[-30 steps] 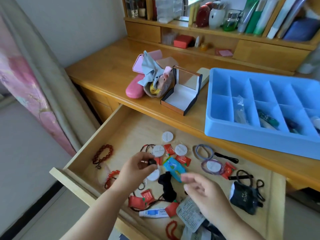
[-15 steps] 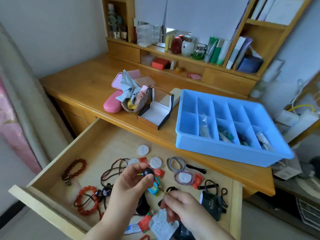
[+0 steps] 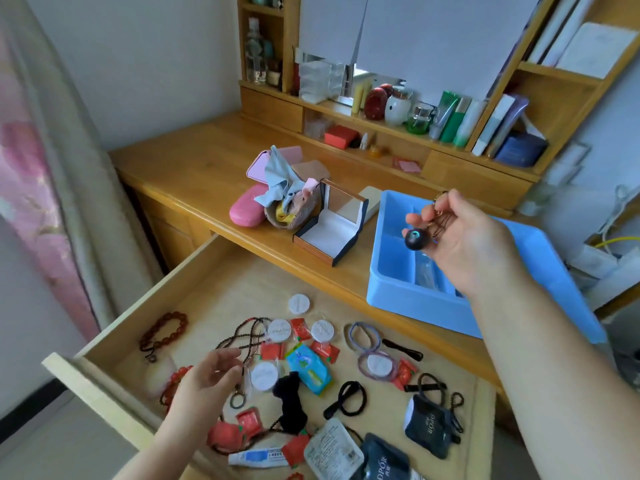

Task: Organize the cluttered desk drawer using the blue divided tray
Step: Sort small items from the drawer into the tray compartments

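dark bead pendant (image 3: 414, 240) hung from right hand's (image 3: 464, 237) pinch above blue tray (image 3: 391, 296); its chain could snag. left hand (image 3: 207, 379) loose-fingered.

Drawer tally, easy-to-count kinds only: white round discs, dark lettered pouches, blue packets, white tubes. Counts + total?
white round discs: 5
dark lettered pouches: 2
blue packet: 1
white tube: 1
Total: 9

Two bare forearms, no sleeves, left hand (image 3: 207, 377), right hand (image 3: 464, 237), no jewellery
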### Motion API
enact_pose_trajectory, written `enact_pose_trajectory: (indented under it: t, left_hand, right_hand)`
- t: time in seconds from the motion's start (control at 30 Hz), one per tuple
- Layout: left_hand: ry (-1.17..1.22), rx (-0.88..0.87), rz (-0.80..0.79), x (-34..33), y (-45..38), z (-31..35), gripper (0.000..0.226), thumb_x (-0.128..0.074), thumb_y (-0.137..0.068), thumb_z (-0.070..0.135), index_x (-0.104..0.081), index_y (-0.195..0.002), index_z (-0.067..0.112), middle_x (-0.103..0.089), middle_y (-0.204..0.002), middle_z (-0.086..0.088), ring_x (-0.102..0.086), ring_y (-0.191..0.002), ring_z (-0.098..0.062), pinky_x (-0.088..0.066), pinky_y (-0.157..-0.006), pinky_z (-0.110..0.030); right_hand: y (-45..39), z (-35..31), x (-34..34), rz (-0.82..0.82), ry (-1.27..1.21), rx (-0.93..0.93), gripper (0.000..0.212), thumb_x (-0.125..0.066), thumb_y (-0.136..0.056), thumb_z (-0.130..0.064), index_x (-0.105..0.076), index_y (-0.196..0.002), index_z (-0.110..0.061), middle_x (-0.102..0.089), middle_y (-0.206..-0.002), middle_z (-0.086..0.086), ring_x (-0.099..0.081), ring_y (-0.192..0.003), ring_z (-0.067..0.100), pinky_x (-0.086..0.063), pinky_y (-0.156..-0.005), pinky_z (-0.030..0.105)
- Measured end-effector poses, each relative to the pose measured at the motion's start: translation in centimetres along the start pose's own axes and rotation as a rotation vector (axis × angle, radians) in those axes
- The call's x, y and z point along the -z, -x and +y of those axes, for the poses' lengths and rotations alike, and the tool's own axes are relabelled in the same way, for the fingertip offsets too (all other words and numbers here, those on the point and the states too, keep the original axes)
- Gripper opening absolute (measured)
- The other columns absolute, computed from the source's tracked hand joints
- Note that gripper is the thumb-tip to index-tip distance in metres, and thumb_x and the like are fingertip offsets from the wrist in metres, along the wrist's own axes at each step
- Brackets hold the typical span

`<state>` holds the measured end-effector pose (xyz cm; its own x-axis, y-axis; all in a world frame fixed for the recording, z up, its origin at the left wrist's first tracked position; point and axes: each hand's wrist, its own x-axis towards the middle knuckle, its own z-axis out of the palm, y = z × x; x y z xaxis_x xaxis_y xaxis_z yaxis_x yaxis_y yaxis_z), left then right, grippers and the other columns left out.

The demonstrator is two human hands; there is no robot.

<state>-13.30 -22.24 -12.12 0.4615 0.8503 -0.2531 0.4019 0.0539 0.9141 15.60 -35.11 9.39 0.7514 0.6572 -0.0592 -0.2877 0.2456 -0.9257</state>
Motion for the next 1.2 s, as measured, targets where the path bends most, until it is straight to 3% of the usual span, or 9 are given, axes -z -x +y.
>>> enact_pose_trajectory:
  t: [0.13, 0.3, 0.5, 0.57, 0.67, 0.77, 0.93, 1.03, 1.2]
  left_hand:
    - [-0.276, -0.048, 0.085, 2.2, -1.3, -1.0, 0.026, -0.059, -0.086, 0.009, -0.062, -0.095, 0.033, -0.067, -0.087, 0.01, -0.065, -0.074, -0.011, -0.048, -0.055, -0.019]
    - [-0.526, -0.049, 0.049, 3.9, -2.7, -1.4, 0.021, -0.056, -0.088, 0.013, -0.061, -0.103, 0.027, -0.063, -0.093, 0.008, -0.06, -0.083, -0.009, -0.045, -0.069, -0.022]
    - [-0.893, -0.117, -0.1, 3.6, -3.5, -0.9, 0.03, -0.059, -0.085, 0.025, -0.06, -0.115, 0.025, -0.057, -0.106, 0.006, -0.056, -0.092, -0.012, -0.046, -0.074, -0.022]
    - [-1.062, -0.136, -0.17, 3.0, -3.8, -0.9, 0.037, -0.062, -0.085, 0.034, -0.057, -0.119, 0.024, -0.054, -0.114, 0.002, -0.054, -0.102, -0.016, -0.047, -0.081, -0.026]
    - [-1.292, -0.199, -0.223, 2.5, -4.2, -1.0, 0.034, -0.059, -0.085, 0.036, -0.058, -0.116, 0.023, -0.053, -0.114, 0.0, -0.048, -0.109, -0.019, -0.045, -0.085, -0.03]
    - [-1.184, -0.21, -0.15, 2.5, -4.1, -0.5, 0.019, -0.055, -0.086, 0.034, -0.057, -0.102, 0.022, -0.062, -0.099, 0.002, -0.055, -0.088, -0.017, -0.046, -0.071, -0.028]
    - [-0.251, -0.089, -0.344, 1.2, -1.3, 2.6, 0.011, -0.067, -0.086, 0.019, -0.058, -0.091, 0.02, -0.069, -0.08, 0.002, -0.069, -0.068, -0.012, -0.058, -0.068, -0.028]
    - [0.245, -0.093, -0.509, -0.5, 1.2, 5.5, 0.013, -0.068, -0.084, 0.005, -0.062, -0.091, 0.014, -0.071, -0.081, -0.001, -0.069, -0.074, -0.016, -0.059, -0.073, -0.032]
    - [0.267, -0.194, -0.397, -1.8, 2.5, 7.4, 0.012, -0.072, -0.081, 0.02, -0.071, -0.093, 0.022, -0.07, -0.094, -0.009, -0.062, -0.074, -0.016, -0.052, -0.068, -0.03]
  right_hand:
    - [-3.5, 2.9, -0.3, 0.2, 0.57, -0.076, 0.028, -0.037, -0.094, -0.014, -0.049, -0.069, -0.013, -0.053, -0.066, 0.009, -0.061, -0.065, 0.023, -0.048, -0.069, 0.035]
    - [-4.1, 5.4, -0.8, -0.02, 1.553, -0.036, 0.031, -0.036, -0.094, -0.017, -0.045, -0.065, -0.011, -0.047, -0.067, 0.007, -0.046, -0.072, 0.028, -0.033, -0.059, 0.03]
    - [-3.0, 5.9, -1.2, -0.152, 1.853, -0.031, 0.051, -0.027, -0.101, -0.034, -0.032, -0.056, -0.01, -0.037, -0.06, 0.009, -0.041, -0.065, 0.027, -0.026, -0.053, 0.03]
    - [-1.7, 6.2, -0.9, -0.075, 1.925, 0.175, 0.056, -0.031, -0.099, -0.043, -0.041, -0.058, -0.007, -0.044, -0.064, 0.009, -0.042, -0.061, 0.024, -0.024, -0.051, 0.029]
    - [1.1, 6.4, -0.4, 0.02, 1.653, 0.792, 0.033, -0.053, -0.093, -0.029, -0.062, -0.074, -0.003, -0.062, -0.081, 0.011, -0.055, -0.074, 0.032, -0.039, -0.057, 0.031]
    - [4.3, 7.4, -1.0, -0.096, 1.364, 0.939, 0.023, -0.049, -0.09, -0.025, -0.064, -0.081, -0.011, -0.064, -0.081, 0.0, -0.056, -0.074, 0.014, -0.043, -0.059, 0.024]
    - [7.9, 12.2, -1.9, -0.362, 1.091, 0.204, 0.03, -0.051, -0.085, -0.051, -0.056, -0.113, -0.043, -0.056, -0.095, -0.029, -0.056, -0.092, -0.01, -0.046, -0.072, 0.014]
    - [9.1, 14.7, -2.3, -0.463, 0.755, -0.281, 0.044, -0.06, -0.072, -0.062, -0.055, -0.114, -0.048, -0.059, -0.118, -0.018, -0.056, -0.111, 0.0, -0.047, -0.094, 0.026]
    - [10.0, 14.2, -2.2, -0.323, 0.263, -0.524, 0.037, -0.067, -0.071, -0.042, -0.067, -0.096, -0.016, -0.073, -0.084, 0.007, -0.068, -0.062, 0.02, -0.052, -0.049, 0.024]
